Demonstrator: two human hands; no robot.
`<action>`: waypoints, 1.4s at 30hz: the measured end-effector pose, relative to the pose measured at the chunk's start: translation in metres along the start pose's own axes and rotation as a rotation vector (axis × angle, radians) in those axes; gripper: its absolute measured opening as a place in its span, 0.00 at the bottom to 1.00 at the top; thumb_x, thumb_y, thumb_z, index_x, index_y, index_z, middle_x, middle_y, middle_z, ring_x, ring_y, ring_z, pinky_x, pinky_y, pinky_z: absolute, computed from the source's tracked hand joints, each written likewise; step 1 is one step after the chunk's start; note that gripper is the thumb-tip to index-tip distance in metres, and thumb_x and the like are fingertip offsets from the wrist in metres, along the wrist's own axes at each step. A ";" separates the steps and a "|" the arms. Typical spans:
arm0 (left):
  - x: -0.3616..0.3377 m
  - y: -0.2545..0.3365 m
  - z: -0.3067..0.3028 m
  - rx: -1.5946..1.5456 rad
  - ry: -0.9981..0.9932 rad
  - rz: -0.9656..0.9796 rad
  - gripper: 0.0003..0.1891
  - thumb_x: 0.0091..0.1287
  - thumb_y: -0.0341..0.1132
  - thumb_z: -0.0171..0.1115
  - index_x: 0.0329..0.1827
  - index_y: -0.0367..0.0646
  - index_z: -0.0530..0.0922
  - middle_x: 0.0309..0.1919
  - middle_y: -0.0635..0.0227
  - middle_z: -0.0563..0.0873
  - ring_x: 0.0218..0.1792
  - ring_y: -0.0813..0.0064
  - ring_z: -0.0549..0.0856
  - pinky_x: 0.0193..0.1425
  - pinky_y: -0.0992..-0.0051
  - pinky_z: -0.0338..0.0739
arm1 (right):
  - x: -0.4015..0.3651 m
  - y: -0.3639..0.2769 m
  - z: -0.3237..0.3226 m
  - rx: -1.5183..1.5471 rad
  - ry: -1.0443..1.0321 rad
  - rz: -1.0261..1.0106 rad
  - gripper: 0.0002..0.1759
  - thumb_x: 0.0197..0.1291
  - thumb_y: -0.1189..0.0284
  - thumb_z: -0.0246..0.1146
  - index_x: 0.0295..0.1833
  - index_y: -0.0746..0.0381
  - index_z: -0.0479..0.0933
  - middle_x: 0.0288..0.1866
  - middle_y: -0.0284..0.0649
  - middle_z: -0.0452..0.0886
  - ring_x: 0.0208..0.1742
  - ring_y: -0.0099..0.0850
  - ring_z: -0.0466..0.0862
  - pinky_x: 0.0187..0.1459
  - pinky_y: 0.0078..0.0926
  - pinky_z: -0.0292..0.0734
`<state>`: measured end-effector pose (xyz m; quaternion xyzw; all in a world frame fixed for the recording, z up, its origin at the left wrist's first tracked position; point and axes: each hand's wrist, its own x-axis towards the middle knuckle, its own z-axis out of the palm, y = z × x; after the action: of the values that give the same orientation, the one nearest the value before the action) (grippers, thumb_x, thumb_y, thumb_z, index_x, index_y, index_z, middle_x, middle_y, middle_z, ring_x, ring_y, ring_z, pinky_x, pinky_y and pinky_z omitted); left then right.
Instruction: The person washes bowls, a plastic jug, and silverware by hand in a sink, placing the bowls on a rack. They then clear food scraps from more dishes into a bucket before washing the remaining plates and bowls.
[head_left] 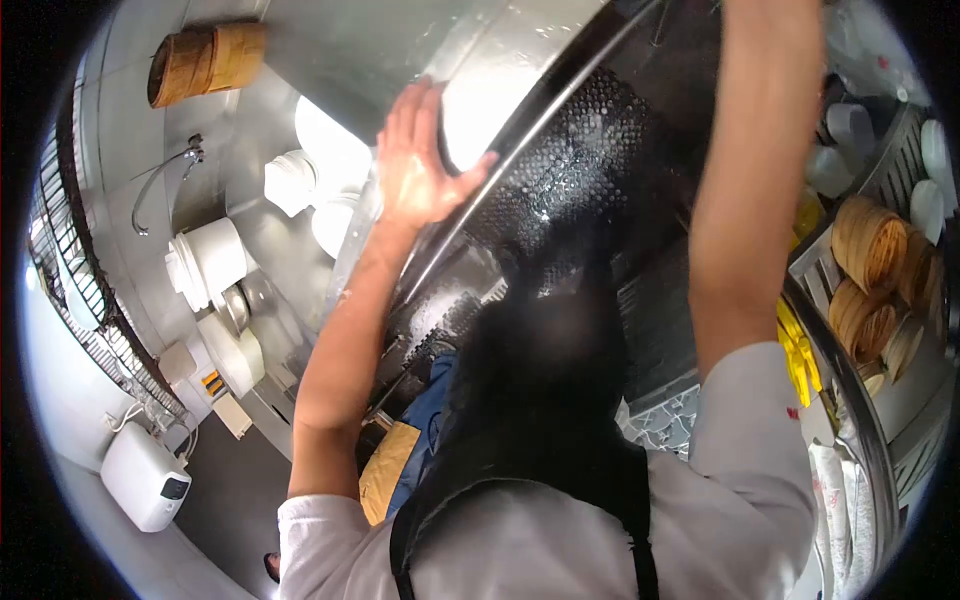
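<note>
My left hand [418, 165] lies with its fingers spread on a shiny metal surface [500, 75], its thumb reaching toward a long metal edge bar [545, 112]. Nothing shows in its grip. My right arm stretches up to the top edge of the view, and the hand itself is out of frame. Between my arms, below the bar, is a dark, wet, textured floor mat [560, 170]. A black apron [550, 400] covers my front.
White tubs [215, 255] and a curved faucet [165, 180] are at the left, with a bamboo steamer [205, 65] above. More steamers [868, 245] sit on a slatted rack at the right, near yellow material [798, 355]. Part of a person's head [271, 567] shows at the bottom left.
</note>
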<state>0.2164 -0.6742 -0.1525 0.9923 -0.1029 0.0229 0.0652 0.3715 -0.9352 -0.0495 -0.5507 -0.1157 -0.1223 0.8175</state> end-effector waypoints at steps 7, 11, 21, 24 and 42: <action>0.002 0.024 -0.012 -0.306 0.184 -0.062 0.21 0.62 0.34 0.59 0.56 0.35 0.71 0.53 0.51 0.76 0.55 0.55 0.75 0.58 0.63 0.70 | -0.126 0.016 -0.192 -0.557 0.527 0.193 0.22 0.52 0.71 0.66 0.54 0.63 0.75 0.44 0.37 0.81 0.37 0.20 0.77 0.30 0.14 0.65; 0.002 0.068 0.026 -0.531 0.323 0.086 0.07 0.55 0.25 0.58 0.38 0.35 0.77 0.34 0.61 0.83 0.37 0.65 0.82 0.50 0.65 0.71 | -0.207 0.054 -0.258 -0.750 0.583 0.379 0.20 0.53 0.79 0.63 0.53 0.58 0.75 0.34 0.30 0.79 0.29 0.17 0.72 0.27 0.14 0.61; -0.104 0.051 0.326 -0.703 -0.478 -0.296 0.14 0.60 0.24 0.57 0.49 0.38 0.75 0.43 0.59 0.82 0.44 0.64 0.82 0.46 0.66 0.76 | -0.280 0.443 -0.260 -1.161 -0.040 0.525 0.27 0.47 0.69 0.67 0.56 0.57 0.71 0.32 0.45 0.80 0.33 0.34 0.82 0.41 0.32 0.76; -0.138 0.007 0.432 -0.437 -0.545 -0.297 0.14 0.61 0.27 0.57 0.51 0.40 0.74 0.44 0.57 0.82 0.46 0.60 0.82 0.50 0.65 0.76 | -0.257 0.505 -0.166 -1.321 -0.270 0.244 0.21 0.50 0.74 0.61 0.50 0.72 0.71 0.34 0.51 0.80 0.29 0.43 0.81 0.32 0.36 0.77; -0.051 -0.253 0.730 0.367 -0.387 -0.648 0.17 0.58 0.40 0.58 0.49 0.44 0.77 0.45 0.54 0.82 0.46 0.56 0.82 0.49 0.57 0.76 | -0.486 0.633 -0.336 -0.654 0.740 0.714 0.24 0.55 0.61 0.67 0.51 0.66 0.72 0.32 0.35 0.78 0.28 0.20 0.75 0.29 0.16 0.70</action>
<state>0.2428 -0.5161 -0.9098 0.9545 0.2099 -0.1676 -0.1294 0.1383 -0.9819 -0.8824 -0.6988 0.4117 -0.0532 0.5826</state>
